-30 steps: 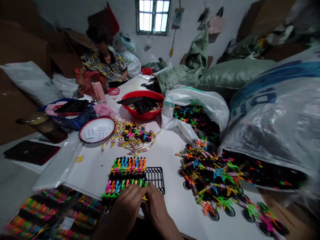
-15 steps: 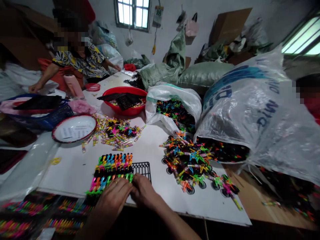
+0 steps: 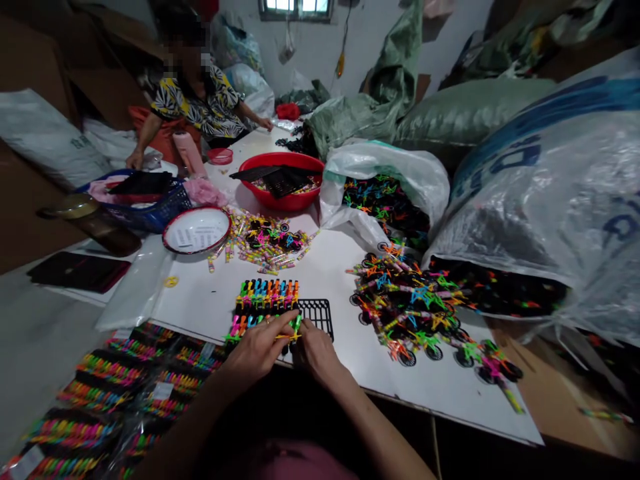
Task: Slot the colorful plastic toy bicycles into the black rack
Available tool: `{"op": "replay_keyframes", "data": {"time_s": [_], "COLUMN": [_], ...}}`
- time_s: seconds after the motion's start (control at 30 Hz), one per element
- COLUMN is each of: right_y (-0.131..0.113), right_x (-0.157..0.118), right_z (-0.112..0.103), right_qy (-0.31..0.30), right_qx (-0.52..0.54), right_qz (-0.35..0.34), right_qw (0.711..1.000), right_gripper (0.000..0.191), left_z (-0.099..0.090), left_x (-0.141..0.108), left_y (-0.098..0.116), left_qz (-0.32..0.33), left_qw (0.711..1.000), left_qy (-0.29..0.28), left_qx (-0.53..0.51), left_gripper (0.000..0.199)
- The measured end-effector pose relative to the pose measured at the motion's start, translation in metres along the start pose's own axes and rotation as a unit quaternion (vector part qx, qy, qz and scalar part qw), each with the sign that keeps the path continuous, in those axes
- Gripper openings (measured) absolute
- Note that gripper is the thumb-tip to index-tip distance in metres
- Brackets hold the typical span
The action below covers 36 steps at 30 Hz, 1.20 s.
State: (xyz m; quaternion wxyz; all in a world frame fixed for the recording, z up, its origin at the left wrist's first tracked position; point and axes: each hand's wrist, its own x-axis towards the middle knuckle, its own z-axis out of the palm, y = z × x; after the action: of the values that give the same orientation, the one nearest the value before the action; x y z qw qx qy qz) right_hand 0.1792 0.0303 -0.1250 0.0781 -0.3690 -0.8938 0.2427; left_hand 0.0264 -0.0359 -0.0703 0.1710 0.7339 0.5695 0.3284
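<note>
My left hand (image 3: 261,345) is at the near edge of a black plastic rack (image 3: 330,320), its fingers closed around a small yellow-green plastic toy piece (image 3: 296,333). Right beside it, my right hand (image 3: 318,348) has curled fingers at the same spot; what they grip is hidden. Rows of colourful small toys (image 3: 270,288) fill the rack's left part, while bare bars show at its right end. To the right lies a heap of toy bicycles (image 3: 410,300) with candy tubes among them.
Loose candy tubes (image 3: 240,250) lie behind the rack, near a white enamel basin (image 3: 197,230) and a red basin (image 3: 300,203). An open white bag (image 3: 430,160) holds more bicycles. Packed toys (image 3: 105,370) lie lower left. Across the table sits a person (image 3: 200,107).
The view has swung left and down, so more of the packed toys shows. My hands stay at the rack; the left fingers have lifted a little, and a yellow-green piece now shows between them.
</note>
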Motion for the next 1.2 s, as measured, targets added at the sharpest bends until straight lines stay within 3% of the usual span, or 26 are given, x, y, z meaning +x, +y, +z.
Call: {"op": "replay_keyframes", "data": {"time_s": [0.17, 0.3, 0.4, 0.47, 0.53, 0.6, 0.7, 0.8, 0.93, 1.1, 1.2], "right_y": [-0.004, -0.011, -0.012, -0.005, 0.011, 0.032, 0.063, 0.084, 0.087, 0.073, 0.070], "right_x": [-0.001, -0.003, -0.007, -0.008, -0.003, 0.009, 0.042, 0.078, 0.093, 0.053, 0.032], "right_z": [0.000, -0.002, -0.003, -0.010, -0.027, -0.053, -0.096, -0.118, -0.108, -0.074, -0.069], "right_qy": [0.011, 0.004, 0.011, -0.002, -0.031, -0.031, 0.033, 0.052, 0.038, 0.001, 0.003], "right_qx": [0.003, 0.023, 0.039, 0.062, 0.069, 0.026, -0.154, -0.260, -0.274, -0.254, -0.201], "right_qz": [0.013, 0.024, 0.034, 0.002, -0.051, -0.054, 0.062, 0.113, 0.080, -0.041, -0.028], "right_qw": [1.000, 0.999, 0.999, 0.998, 0.996, 0.998, 0.986, 0.958, 0.958, 0.966, 0.979], "right_gripper": [0.026, 0.027, 0.022, 0.017, 0.013, 0.018, 0.030, 0.028, 0.028, 0.028, 0.022], "left_z": [-0.005, -0.001, 0.007, 0.012, 0.016, 0.016, 0.014, 0.013, 0.017, 0.020, 0.016], "left_x": [-0.001, 0.001, 0.005, 0.006, 0.005, 0.004, 0.002, 0.000, -0.007, -0.013, -0.013], "left_y": [0.003, 0.009, 0.015, 0.015, 0.012, 0.007, 0.002, 0.003, 0.004, 0.003, 0.002], "left_qz": [-0.003, 0.028, 0.053, 0.079, 0.105, 0.127, 0.143, 0.152, 0.150, 0.136, 0.146], "left_qw": [0.999, 0.996, 0.989, 0.984, 0.981, 0.979, 0.977, 0.975, 0.975, 0.978, 0.976], "left_qy": [-0.027, -0.010, 0.004, 0.021, 0.044, 0.056, 0.061, 0.061, 0.069, 0.045, 0.029], "left_qx": [0.017, 0.085, 0.135, 0.157, 0.160, 0.152, 0.144, 0.152, 0.149, 0.153, 0.162], "left_gripper": [0.042, 0.042, 0.028, 0.019, 0.020, 0.020, 0.021, 0.023, 0.025, 0.026, 0.025]}}
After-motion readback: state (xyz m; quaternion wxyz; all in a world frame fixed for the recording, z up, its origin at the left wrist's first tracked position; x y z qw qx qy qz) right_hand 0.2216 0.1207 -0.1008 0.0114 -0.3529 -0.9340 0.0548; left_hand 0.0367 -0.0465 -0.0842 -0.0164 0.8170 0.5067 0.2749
